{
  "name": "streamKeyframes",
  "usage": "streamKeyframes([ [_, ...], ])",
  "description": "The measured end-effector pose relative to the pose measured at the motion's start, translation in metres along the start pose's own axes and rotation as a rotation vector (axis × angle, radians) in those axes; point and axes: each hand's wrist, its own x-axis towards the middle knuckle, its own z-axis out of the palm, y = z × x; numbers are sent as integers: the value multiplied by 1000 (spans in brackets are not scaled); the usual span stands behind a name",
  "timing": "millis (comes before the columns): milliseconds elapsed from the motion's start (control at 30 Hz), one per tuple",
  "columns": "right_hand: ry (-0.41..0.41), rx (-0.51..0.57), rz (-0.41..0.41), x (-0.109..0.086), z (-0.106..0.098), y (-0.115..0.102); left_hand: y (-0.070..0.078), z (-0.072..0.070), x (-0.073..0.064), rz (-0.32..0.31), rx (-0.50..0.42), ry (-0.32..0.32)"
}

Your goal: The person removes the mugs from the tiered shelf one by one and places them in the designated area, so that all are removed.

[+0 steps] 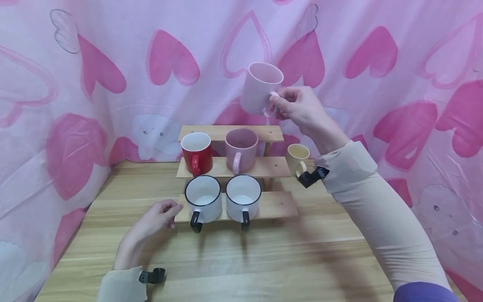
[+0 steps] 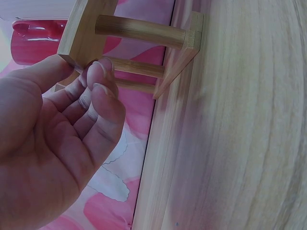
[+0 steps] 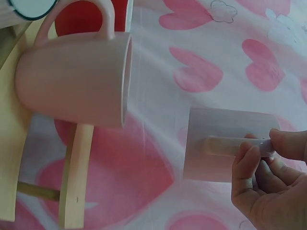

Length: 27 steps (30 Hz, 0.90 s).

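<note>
Pink mug (image 1: 253, 94) in right hand (image 1: 302, 107), above shelf edge (image 1: 219, 140).

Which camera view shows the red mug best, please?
The head view shows the red mug best: its white inside, rim and handle are all visible. The left wrist view shows its outside, partly hidden by the three-tier wooden rack. The right wrist view shows only part, behind the pink mug standing on the rack.
</note>
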Motion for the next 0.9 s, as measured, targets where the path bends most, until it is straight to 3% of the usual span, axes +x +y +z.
streamKeyframes([
  [333,29,-30,5,-18,-22,23,-3,-1,-1,1,-3,-3],
  [733,52,-171,14,-36,-46,67,-5,1,-1,9,-7,9],
  [900,52,-173,51,-44,-54,87,-6,1,0,1,-21,7],
])
